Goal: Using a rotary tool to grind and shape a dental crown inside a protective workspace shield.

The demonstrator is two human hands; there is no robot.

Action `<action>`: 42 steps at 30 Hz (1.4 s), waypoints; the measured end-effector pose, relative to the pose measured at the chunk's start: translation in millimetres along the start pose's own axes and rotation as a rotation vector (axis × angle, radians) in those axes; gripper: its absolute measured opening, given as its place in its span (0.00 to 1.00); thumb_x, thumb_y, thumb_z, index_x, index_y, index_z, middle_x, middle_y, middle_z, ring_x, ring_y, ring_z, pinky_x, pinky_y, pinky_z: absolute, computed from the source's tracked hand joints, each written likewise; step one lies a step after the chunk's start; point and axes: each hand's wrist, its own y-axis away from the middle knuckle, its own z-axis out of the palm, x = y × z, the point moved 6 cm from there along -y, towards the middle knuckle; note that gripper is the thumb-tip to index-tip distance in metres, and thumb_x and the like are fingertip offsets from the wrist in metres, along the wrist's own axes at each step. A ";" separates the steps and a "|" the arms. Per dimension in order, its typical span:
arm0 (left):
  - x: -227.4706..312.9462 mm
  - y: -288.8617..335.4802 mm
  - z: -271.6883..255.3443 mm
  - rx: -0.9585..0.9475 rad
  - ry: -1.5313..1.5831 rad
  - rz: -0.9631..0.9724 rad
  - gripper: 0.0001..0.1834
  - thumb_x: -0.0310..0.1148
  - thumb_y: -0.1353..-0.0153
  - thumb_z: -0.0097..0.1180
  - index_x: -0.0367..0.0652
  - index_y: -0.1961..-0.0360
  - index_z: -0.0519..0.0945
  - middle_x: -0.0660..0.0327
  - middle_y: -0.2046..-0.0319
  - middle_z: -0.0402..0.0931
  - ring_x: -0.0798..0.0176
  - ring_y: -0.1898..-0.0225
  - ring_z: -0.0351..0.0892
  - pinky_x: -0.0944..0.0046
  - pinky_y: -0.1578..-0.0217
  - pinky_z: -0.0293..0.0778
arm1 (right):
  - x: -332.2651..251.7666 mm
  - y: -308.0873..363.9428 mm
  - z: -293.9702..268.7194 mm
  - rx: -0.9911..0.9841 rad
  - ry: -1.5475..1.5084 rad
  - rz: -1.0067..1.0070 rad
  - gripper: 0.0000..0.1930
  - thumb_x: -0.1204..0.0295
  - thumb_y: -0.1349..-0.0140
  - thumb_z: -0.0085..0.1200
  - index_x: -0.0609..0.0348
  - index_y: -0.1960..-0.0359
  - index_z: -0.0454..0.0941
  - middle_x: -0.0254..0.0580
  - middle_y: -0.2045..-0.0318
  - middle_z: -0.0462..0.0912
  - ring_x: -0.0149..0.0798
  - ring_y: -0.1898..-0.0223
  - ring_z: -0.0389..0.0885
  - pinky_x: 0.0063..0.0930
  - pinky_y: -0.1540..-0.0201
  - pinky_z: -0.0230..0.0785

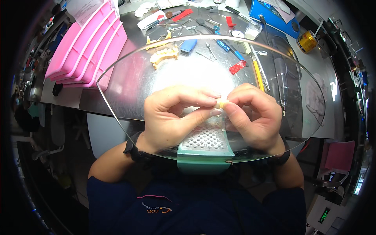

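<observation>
Both hands meet over the front edge of the bench, seen through a clear oval shield point(102, 92). A small pale-yellow piece, like a tooth model point(222, 104), sits between their fingertips. My left hand point(166, 117) is closed, its thumb and fingers pinching the piece from the left. Closed on its other side is my right hand point(256, 117), with thumb and index finger against it. The fingers cover most of the piece, so its full shape is hidden. Just below the hands lies a perforated grille point(205, 140) in a green frame point(205, 152).
Yellow dental models point(164, 56) and a blue block point(188, 46) lie beyond my hands. Pink trays point(84, 51) are stacked at left. A handpiece point(281, 74), yellow-handled tool point(258, 74) and red strips point(237, 67) lie at right. A blue control box point(274, 19) stands at back right.
</observation>
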 end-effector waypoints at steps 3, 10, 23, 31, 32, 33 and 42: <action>-1.5 -0.4 0.6 -0.011 0.007 -0.007 0.12 0.12 0.50 0.61 0.33 0.64 0.78 0.49 0.62 0.79 0.60 0.58 0.80 0.64 0.57 0.76 | 4.3 1.2 4.1 0.019 -0.098 0.032 0.03 0.79 0.43 0.60 0.63 0.68 0.79 0.37 0.71 0.80 0.21 0.76 0.74 0.16 0.78 0.63; -3.0 1.5 0.0 0.061 0.131 -0.083 0.09 0.14 0.48 0.61 0.30 0.63 0.80 0.51 0.62 0.81 0.62 0.60 0.82 0.66 0.57 0.78 | -9.3 -2.8 -0.2 0.059 0.043 -0.146 0.08 0.79 0.46 0.62 0.63 0.64 0.81 0.39 0.70 0.82 0.26 0.75 0.76 0.18 0.77 0.65; 2.0 0.2 -0.6 -0.006 -0.017 -0.076 0.12 0.12 0.51 0.61 0.30 0.64 0.80 0.49 0.64 0.81 0.62 0.63 0.82 0.68 0.64 0.78 | -13.1 0.5 0.4 0.076 0.155 -0.306 0.10 0.79 0.50 0.66 0.66 0.66 0.81 0.43 0.73 0.81 0.36 0.74 0.78 0.25 0.72 0.68; 2.2 -0.4 1.3 -0.021 0.015 -0.105 0.12 0.12 0.51 0.60 0.29 0.63 0.80 0.48 0.64 0.81 0.63 0.63 0.82 0.68 0.64 0.78 | -17.3 0.9 1.6 0.083 0.183 -0.336 0.11 0.79 0.51 0.67 0.66 0.66 0.80 0.43 0.73 0.82 0.37 0.74 0.79 0.25 0.71 0.69; 2.8 -1.0 1.6 -0.026 0.009 -0.100 0.12 0.12 0.50 0.60 0.29 0.63 0.80 0.48 0.64 0.81 0.63 0.63 0.82 0.68 0.64 0.78 | -17.5 0.9 1.5 0.084 0.184 -0.339 0.11 0.79 0.51 0.67 0.66 0.66 0.80 0.43 0.73 0.82 0.37 0.74 0.79 0.25 0.71 0.69; 3.0 -1.4 1.9 -0.031 0.003 -0.096 0.12 0.11 0.50 0.60 0.29 0.63 0.80 0.48 0.64 0.81 0.62 0.63 0.82 0.68 0.64 0.78 | -17.7 1.1 1.6 0.081 0.184 -0.342 0.11 0.79 0.51 0.66 0.66 0.66 0.80 0.43 0.73 0.82 0.37 0.74 0.79 0.25 0.71 0.69; -3.5 1.8 -0.6 0.018 0.114 -0.133 0.10 0.13 0.48 0.60 0.31 0.63 0.80 0.48 0.65 0.81 0.61 0.63 0.82 0.66 0.61 0.77 | -21.4 1.1 2.7 0.087 0.240 -0.385 0.13 0.81 0.51 0.65 0.67 0.62 0.78 0.45 0.71 0.81 0.38 0.72 0.79 0.26 0.70 0.71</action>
